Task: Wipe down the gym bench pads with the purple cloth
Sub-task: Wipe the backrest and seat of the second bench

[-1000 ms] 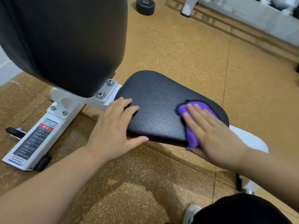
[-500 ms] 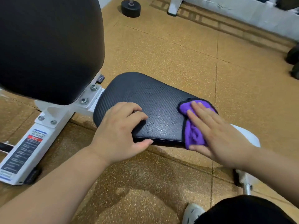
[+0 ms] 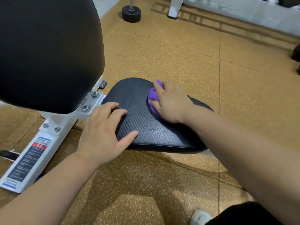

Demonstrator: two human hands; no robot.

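Note:
The black textured seat pad (image 3: 146, 127) of the bench lies low in the middle of the view. My right hand (image 3: 170, 104) presses the bunched purple cloth (image 3: 153, 96) onto the pad's far side; most of the cloth is hidden under my palm. My left hand (image 3: 103, 132) rests on the pad's near left edge, fingers curled on top and thumb along the rim, holding nothing. The large black back pad (image 3: 48, 54) rises tilted at upper left, above the seat.
The white bench frame (image 3: 29, 159) with a label runs toward the lower left, with bolts at the bracket. A black round weight (image 3: 131, 13) and a white post (image 3: 174, 7) stand on the speckled tan floor beyond. My shoe (image 3: 200, 217) shows at the bottom.
My right hand slid the purple cloth from the pad's near right end across to its far side. My left hand stayed on the pad's left edge, fingers more curled.

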